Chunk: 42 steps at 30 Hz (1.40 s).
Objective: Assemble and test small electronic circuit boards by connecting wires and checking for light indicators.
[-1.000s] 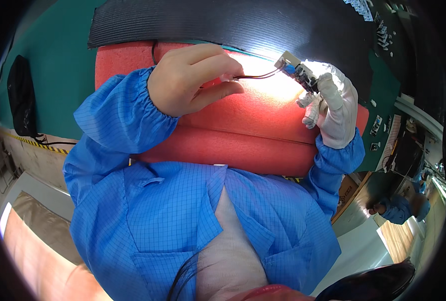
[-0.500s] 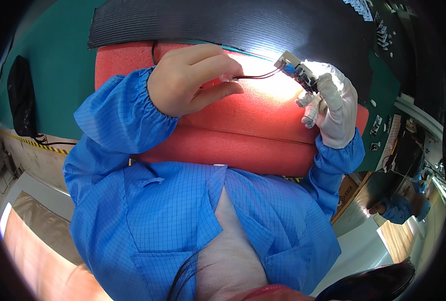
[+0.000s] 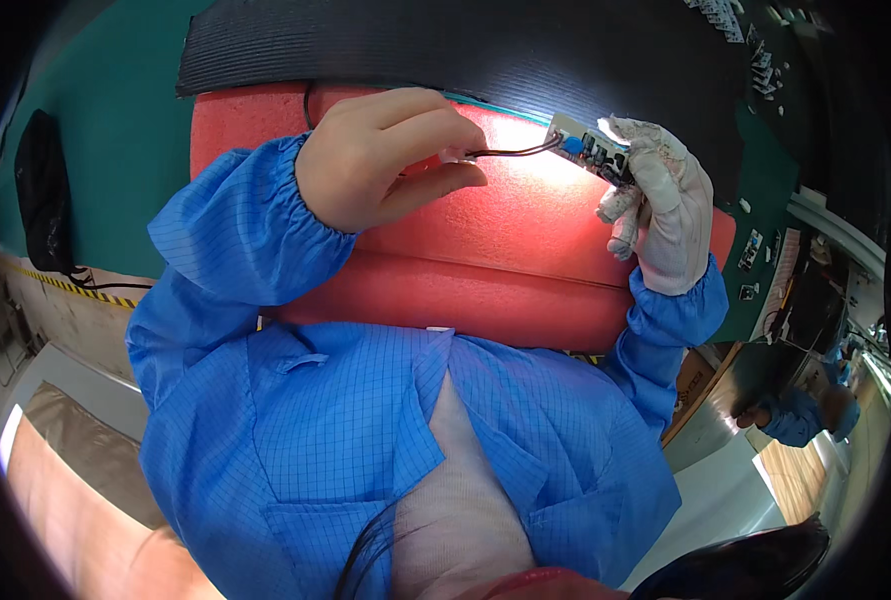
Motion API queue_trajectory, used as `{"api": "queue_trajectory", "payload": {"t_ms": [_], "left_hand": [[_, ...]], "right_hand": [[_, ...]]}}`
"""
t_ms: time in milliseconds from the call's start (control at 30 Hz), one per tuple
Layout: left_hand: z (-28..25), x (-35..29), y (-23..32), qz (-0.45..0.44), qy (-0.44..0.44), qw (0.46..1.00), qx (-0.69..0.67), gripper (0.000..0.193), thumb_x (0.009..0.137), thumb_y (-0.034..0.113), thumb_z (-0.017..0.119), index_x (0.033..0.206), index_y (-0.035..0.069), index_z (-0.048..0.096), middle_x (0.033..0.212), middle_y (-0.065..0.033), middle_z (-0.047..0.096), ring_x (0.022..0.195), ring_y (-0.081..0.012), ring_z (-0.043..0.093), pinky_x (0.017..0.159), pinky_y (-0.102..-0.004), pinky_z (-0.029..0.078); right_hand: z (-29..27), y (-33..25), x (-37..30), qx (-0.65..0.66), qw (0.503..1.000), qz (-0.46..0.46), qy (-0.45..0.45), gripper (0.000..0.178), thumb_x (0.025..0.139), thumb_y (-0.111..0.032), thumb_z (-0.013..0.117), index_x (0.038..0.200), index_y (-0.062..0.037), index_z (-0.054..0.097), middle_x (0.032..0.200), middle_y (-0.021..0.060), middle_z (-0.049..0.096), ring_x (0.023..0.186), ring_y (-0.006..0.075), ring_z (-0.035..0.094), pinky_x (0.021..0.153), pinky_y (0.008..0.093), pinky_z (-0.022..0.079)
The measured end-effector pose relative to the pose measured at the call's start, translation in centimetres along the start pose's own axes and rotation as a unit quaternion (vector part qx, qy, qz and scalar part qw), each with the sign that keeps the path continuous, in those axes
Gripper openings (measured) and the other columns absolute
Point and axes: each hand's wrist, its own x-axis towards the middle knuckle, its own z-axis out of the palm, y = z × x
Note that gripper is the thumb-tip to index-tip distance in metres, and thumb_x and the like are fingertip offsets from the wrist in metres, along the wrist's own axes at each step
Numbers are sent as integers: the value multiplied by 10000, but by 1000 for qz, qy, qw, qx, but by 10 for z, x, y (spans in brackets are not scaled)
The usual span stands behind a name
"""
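Note:
A small circuit board (image 3: pixel 590 150) with dark parts and a blue component is gripped at its right end by my right hand (image 3: pixel 670 195), which wears a white glove. From the board's left end a pair of dark wires (image 3: pixel 513 153) runs leftward. My bare left hand (image 3: pixel 385 150) pinches the other end of these wires, where a small pale connector (image 3: pixel 452 156) shows partly between the fingertips. Both hands are above a red foam block (image 3: pixel 465 255), and bright light falls on the foam under the board.
A black ribbed mat (image 3: pixel 415 45) lies beyond the foam on the green table (image 3: pixel 115 130). At the far left lies a black pouch-like thing (image 3: pixel 43 190) with a cord. More small boards (image 3: pixel 750 250) sit at the right, where another person (image 3: pixel 800 415) is visible.
My right hand has tilted the circuit board, so more of its component side shows and its left end sits lower. My left hand has stayed in place.

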Motion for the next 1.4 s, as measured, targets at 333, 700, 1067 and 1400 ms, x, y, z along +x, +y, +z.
{"api": "queue_trajectory", "payload": {"t_ms": [333,700,1067,1400], "left_hand": [[-1,0,0,9,4,1000,4,247,728,38,735,936,4,607,814,-121,609,718,-238,625,609,-292,516],[-3,-2,-1,4,6,1000,1,247,728,49,739,931,5,605,801,-121,605,704,-235,621,592,-287,508],[-4,-3,0,-10,-2,1000,0,224,742,34,724,937,12,615,821,-118,613,735,-226,634,626,-288,529],[-7,-4,-2,-16,-22,1000,3,237,744,15,715,958,-2,616,845,-118,623,766,-223,641,661,-281,527]], "right_hand": [[2,1,0,6,1000,4,23,430,927,-323,510,1107,67,544,804,155,635,454,104,555,312,194,427],[5,-1,-1,-5,999,-6,37,448,908,-342,547,1097,63,553,801,150,641,432,101,546,315,187,419],[3,-4,0,-13,1000,26,1,360,915,-223,522,1134,63,539,627,120,633,333,80,494,295,172,392],[8,-5,0,-27,999,8,30,370,926,-243,505,1138,58,540,618,114,622,338,80,480,304,174,375]]}}
